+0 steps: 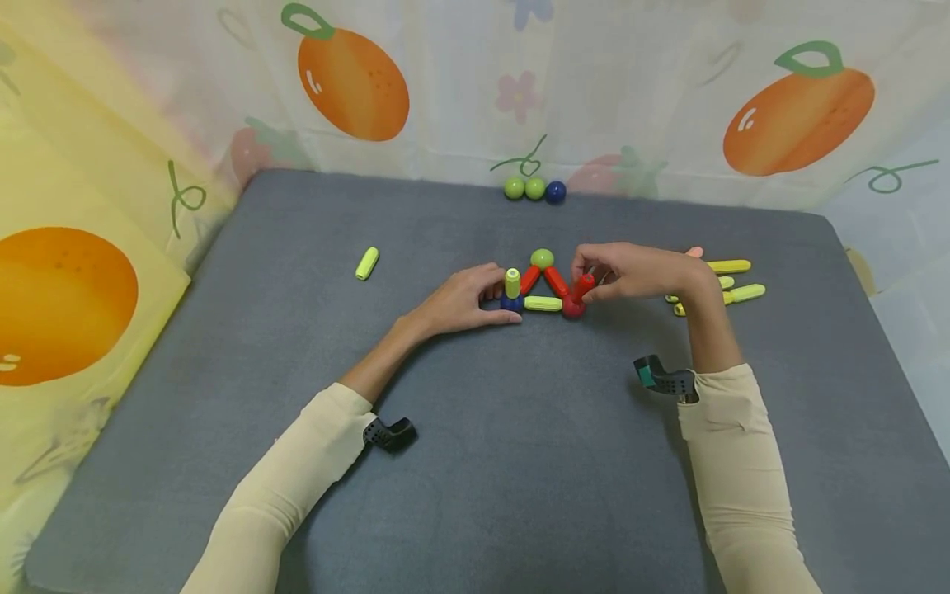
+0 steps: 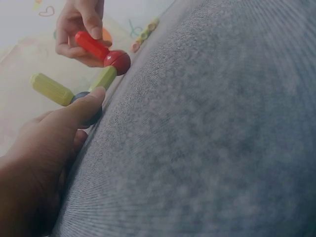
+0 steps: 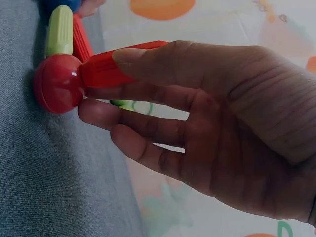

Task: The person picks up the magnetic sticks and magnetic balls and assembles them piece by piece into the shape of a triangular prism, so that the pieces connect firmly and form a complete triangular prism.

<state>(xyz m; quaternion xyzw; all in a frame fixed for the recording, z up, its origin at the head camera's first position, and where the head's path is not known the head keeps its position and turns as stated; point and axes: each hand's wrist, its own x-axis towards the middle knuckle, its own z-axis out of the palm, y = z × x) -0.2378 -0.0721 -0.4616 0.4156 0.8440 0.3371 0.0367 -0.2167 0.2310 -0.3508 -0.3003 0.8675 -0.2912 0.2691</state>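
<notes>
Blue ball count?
2: one blue ball near the far edge, beside two green balls; another blue ball gripped by the left hand, under an upright yellow stick. More may be hidden.

Head: bright, softly shadowed beneath sleeves (image 1: pixel 735 470) | left wrist: hazy, palest upper left | right wrist: dimmer, glinting on red ball (image 3: pixel 57 91)
</notes>
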